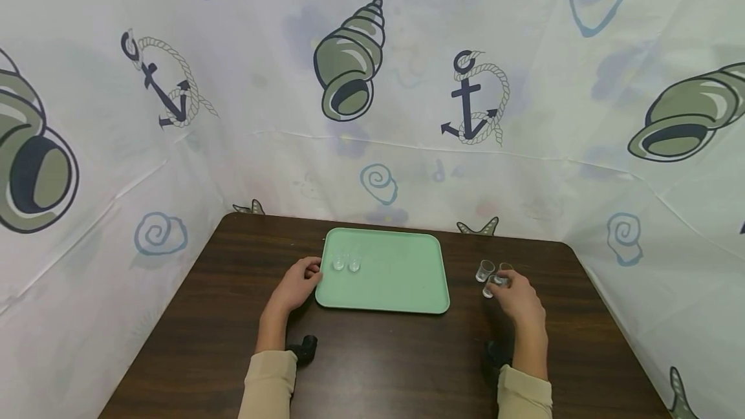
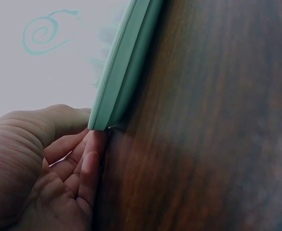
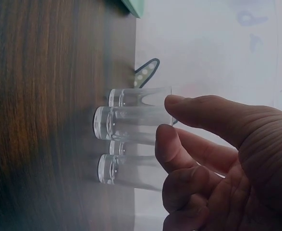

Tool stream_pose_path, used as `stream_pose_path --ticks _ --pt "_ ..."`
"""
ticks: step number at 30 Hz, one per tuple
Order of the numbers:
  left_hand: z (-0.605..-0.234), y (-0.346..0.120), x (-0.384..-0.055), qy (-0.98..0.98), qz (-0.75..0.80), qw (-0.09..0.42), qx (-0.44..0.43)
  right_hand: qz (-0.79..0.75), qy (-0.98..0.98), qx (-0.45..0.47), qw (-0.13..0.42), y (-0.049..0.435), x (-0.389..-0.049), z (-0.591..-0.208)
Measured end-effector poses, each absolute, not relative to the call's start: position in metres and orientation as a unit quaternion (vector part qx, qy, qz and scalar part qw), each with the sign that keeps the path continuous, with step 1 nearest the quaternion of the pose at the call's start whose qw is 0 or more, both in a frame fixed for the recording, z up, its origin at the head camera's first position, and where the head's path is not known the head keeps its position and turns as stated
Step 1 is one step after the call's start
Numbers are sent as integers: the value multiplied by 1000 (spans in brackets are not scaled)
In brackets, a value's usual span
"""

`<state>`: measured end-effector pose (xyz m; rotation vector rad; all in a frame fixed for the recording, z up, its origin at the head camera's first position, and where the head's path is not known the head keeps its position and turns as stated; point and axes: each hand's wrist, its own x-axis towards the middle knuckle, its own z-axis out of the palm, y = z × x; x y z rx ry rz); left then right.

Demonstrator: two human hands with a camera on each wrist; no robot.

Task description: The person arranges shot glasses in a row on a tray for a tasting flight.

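Note:
My left hand (image 1: 295, 286) grips the left edge of a mint-green tray (image 1: 401, 277). In the left wrist view, the thumb lies over the rim of the tray (image 2: 119, 72) and the fingers are beneath it. Two clear shot glasses (image 1: 354, 264) stand on the tray's left part. To the right of the tray, my right hand (image 1: 520, 299) is over a cluster of several shot glasses (image 1: 485, 270) standing on the table. Its thumb and index finger pinch the rim of a shot glass (image 3: 131, 124) nearest the camera; another shot glass (image 3: 126, 169) stands close beside it.
The dark wood-grain table (image 1: 378, 367) reaches to a white cloth backdrop (image 1: 262, 83) printed with shells and anchors, behind and on both sides. A black strap mount (image 1: 304, 349) sits at the left wrist, and another dark mount (image 1: 496, 353) at the right.

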<state>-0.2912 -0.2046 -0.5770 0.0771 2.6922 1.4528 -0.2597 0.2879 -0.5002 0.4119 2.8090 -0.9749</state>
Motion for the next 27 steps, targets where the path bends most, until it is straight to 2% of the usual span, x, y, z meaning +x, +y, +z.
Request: stream_pose_path --ticks 27 --pt "-575 -203 -290 878 476 44 26 -325 933 125 90 288 -263 -513"
